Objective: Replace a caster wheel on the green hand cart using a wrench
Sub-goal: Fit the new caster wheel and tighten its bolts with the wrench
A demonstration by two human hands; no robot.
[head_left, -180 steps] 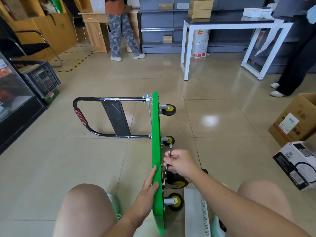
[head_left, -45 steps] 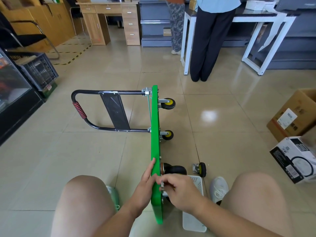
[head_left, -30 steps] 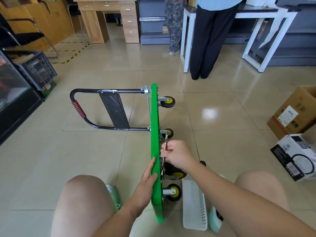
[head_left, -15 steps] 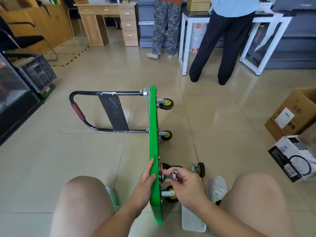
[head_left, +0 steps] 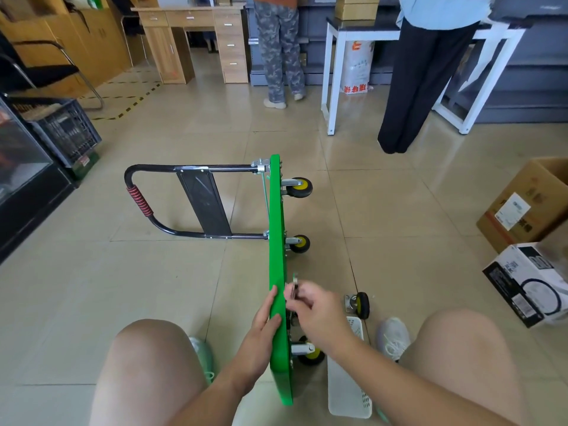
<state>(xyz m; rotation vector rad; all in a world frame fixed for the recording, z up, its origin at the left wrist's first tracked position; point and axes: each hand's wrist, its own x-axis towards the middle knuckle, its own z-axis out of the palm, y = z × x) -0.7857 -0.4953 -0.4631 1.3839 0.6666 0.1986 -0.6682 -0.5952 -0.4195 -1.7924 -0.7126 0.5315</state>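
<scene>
Your right fingers [head_left: 303,295] are curled in a pinch on a thin metal piece at the cart's underside, which I take to be the wrench [head_left: 295,285]. It is blurred, so you cannot tell how its head sits on the fastener. Your right hand [head_left: 318,315] covers the mount you are working on, between two fitted casters.

Your left hand [head_left: 263,322] lies flat on the deck of the green hand cart [head_left: 276,229], fingers straight and together, thumb laid at the top edge.

The cart stands on its long edge on the floor [head_left: 184,287], with the handle [head_left: 138,199] folded out flat to your left. Three casters show on the right face: the far one [head_left: 300,187], the middle one [head_left: 299,243] and the near one [head_left: 311,355].

A loose caster [head_left: 360,304] lies on the floor just beside your right hand, near a white basket [head_left: 347,390].

The deck looks stiff but tippy on its edge, so brace it with a flat palm high up, as you do now. The wrench is likely thin, hard and slick: grip it far from the head for leverage. The loose caster looks dense and will probably swivel and roll, so take it by its plate, not the wheel.
</scene>
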